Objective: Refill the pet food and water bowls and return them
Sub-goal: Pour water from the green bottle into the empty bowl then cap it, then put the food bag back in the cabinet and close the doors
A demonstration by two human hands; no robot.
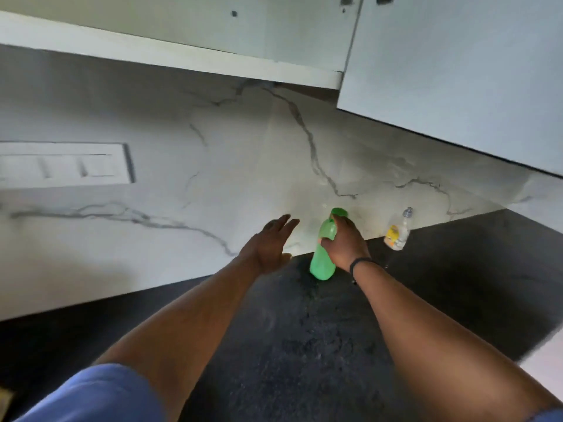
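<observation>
Bottle (pixel 323 257) stands at the bench's (pixel 457 284) back edge by the wall, right hand (pixel 345 242) wrapped round its neck, probably to lift it for water. Left hand (pixel 269 245) hovers open, empty

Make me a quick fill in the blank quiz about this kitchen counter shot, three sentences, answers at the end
1. The right hand grips a bottle whose colour is ____.
2. The left hand is open and holds ____.
3. The small clear bottle with the yellow label stands on the dark countertop to the ____ of the gripped bottle.

Missing words: green; nothing; right
</observation>
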